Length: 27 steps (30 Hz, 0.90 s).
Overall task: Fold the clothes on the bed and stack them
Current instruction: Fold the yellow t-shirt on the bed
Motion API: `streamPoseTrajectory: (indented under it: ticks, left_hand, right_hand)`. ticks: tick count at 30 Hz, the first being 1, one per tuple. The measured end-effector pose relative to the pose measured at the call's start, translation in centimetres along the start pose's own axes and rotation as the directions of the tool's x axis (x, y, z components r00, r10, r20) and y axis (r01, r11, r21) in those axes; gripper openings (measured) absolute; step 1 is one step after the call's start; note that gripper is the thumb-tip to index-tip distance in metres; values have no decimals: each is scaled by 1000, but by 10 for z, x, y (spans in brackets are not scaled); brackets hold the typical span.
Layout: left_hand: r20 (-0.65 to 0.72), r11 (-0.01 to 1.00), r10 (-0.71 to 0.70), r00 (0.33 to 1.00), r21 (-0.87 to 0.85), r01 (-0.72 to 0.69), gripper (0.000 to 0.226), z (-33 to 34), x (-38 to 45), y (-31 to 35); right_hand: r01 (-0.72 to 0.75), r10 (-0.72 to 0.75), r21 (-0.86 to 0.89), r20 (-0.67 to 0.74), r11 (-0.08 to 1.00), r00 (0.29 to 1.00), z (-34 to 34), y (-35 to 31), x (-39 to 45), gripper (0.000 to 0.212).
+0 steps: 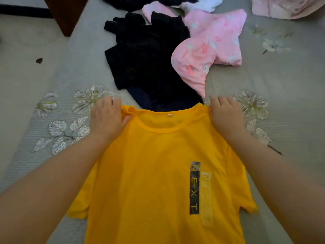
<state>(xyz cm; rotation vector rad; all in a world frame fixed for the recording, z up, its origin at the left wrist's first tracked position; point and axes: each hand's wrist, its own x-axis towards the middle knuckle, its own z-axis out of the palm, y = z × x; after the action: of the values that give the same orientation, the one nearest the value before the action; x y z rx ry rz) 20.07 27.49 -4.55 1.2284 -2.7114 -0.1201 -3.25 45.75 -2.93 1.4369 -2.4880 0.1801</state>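
A yellow T-shirt (158,173) with a dark vertical print lies front up on the grey flowered bed sheet (290,103), its neck pointing away from me. My left hand (105,117) pinches the shirt's left shoulder beside the collar. My right hand (223,113) grips the right shoulder. Just beyond the collar lies a crumpled black garment (146,55), with a pink patterned garment (211,48) to its right.
More clothes lie at the far edge: a dark piece (140,2), a white one (205,4) and a pale pink one (288,7) at the top right. A brown wooden furniture edge (66,14) stands at the upper left beside the bed.
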Motion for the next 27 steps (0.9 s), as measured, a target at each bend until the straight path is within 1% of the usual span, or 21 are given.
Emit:
streamPoseTrajectory:
  ticks: [1, 2, 3, 4, 5, 6, 8, 9, 10, 12, 13, 15, 17, 18, 20, 21, 22, 23, 25, 26, 27]
  left_hand:
    - [78, 999, -40, 996, 24, 38, 58, 14, -2, 1]
    - [140, 998, -60, 988, 33, 56, 63, 28, -8, 0]
    - [195, 997, -71, 978, 19, 69, 63, 41, -20, -1]
    - [223, 997, -71, 972, -11, 76, 61, 50, -34, -2]
    - [227, 995, -67, 972, -54, 81, 58, 56, -48, -6]
    - [216, 991, -80, 973, -89, 101, 56, 58, -60, -11]
    - [164, 967, -175, 971, -155, 200, 50, 56, -82, -25]
    - [155, 944, -251, 956, -177, 277, 47, 54, -92, -35]
    - [175, 908, -341, 924, -192, 371, 43, 51, -100, -47]
    - [319, 821, -476, 820, -172, 544, 38, 46, -116, -68]
    - [395, 798, -477, 785, -181, 575, 33, 45, -123, -75]
    - [455, 786, -387, 802, -292, 545, 18, 46, -135, -84]
    - [450, 765, -334, 828, -383, 517, 34, 46, -141, -84]
    - [447, 700, -376, 812, -437, 565, 38, 43, -141, -85]
    - [425, 486, -520, 741, -567, 666, 35, 39, -137, -95]
    - [408, 423, -560, 721, -608, 672, 32, 34, -135, -103]
    - [388, 442, -555, 736, -612, 656, 29, 28, -133, -111]
    - [373, 479, -524, 766, -614, 627, 25, 20, -130, -119]
    - [321, 591, -471, 821, -577, 564, 21, 6, -123, -134]
    - [253, 647, -493, 832, -532, 546, 26, -1, -120, -141]
    - [144, 703, -527, 838, -480, 525, 34, -7, -117, -148]
  right_hand:
    - [-74, 75, -8, 64, 997, 995, 9, -9, -2, 29]
    - [-137, 137, -12, 170, 991, 976, 21, -19, -8, 36]
    - [-175, 172, -13, 273, 984, 947, 30, -31, -20, 41]
    - [-182, 167, 20, 305, 983, 938, 37, -43, -34, 43]
    - [-140, 112, 76, 294, 987, 949, 41, -55, -49, 42]
    - [-70, 38, 129, 238, 989, 971, 44, -69, -65, 40]
    - [50, -72, 177, 122, 983, 990, 44, -98, -94, 35]
    - [82, -106, 193, 113, 978, 988, 44, -113, -106, 35]
    - [109, -138, 216, 127, 970, 982, 43, -127, -114, 35]
    - [157, -210, 269, 181, 950, 961, 43, -158, -124, 39]
    - [176, -239, 274, 218, 946, 946, 44, -172, -126, 40]
    - [184, -266, 288, 279, 940, 923, 48, -195, -121, 40]
    - [145, -265, 337, 345, 930, 900, 58, -211, -112, 44]
    - [112, -258, 352, 401, 929, 879, 65, -215, -106, 47]
    - [78, -237, 326, 484, 942, 842, 79, -215, -96, 53]
    - [74, -220, 292, 511, 954, 831, 86, -213, -93, 55]
    - [67, -201, 259, 535, 964, 821, 91, -211, -92, 56]
    - [62, -186, 236, 553, 970, 812, 96, -209, -91, 57]
    - [65, -175, 212, 560, 975, 810, 99, -207, -91, 58]
    - [64, -170, 206, 551, 976, 817, 99, -208, -92, 59]
    - [58, -161, 202, 540, 978, 826, 97, -209, -92, 62]
